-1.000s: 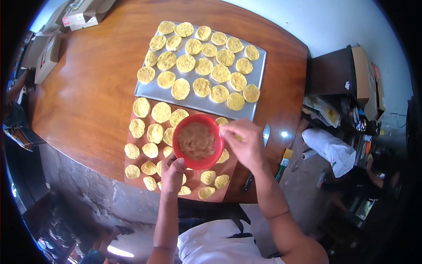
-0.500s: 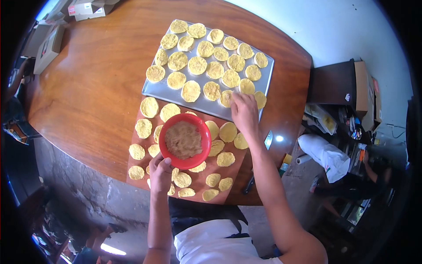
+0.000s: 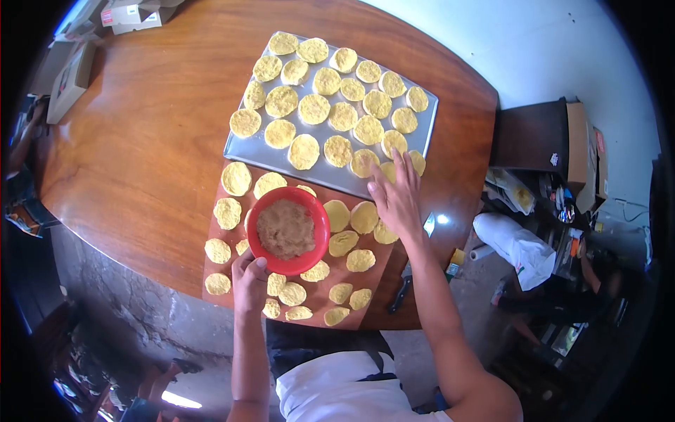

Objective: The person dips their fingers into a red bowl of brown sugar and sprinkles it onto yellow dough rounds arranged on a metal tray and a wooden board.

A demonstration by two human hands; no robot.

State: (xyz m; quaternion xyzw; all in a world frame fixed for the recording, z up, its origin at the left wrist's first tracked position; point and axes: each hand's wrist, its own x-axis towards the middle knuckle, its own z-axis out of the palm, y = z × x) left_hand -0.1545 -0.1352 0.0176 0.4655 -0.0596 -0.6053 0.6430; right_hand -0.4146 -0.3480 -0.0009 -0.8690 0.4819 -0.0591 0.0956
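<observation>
Over board on counter [image 3: 140, 141]: L hand [image 3: 247, 280] grips red bowl [image 3: 287, 230] rim (brown filling inside). R hand [image 3: 395, 199], fingers spread, flat at tray [image 3: 242, 149] edge, touching yellow dough rounds [image 3: 365, 162].

Both forearms are bare from elbow to wrist, with no watch or rings that I can make out on the left hand [image 3: 249, 280] or right hand [image 3: 395, 200]. A white garment with a dark strap covers the torso.

Glossy plastic bowl [image 3: 288, 228], matt metal tray [image 3: 242, 149], polished wooden table [image 3: 140, 141].
</observation>
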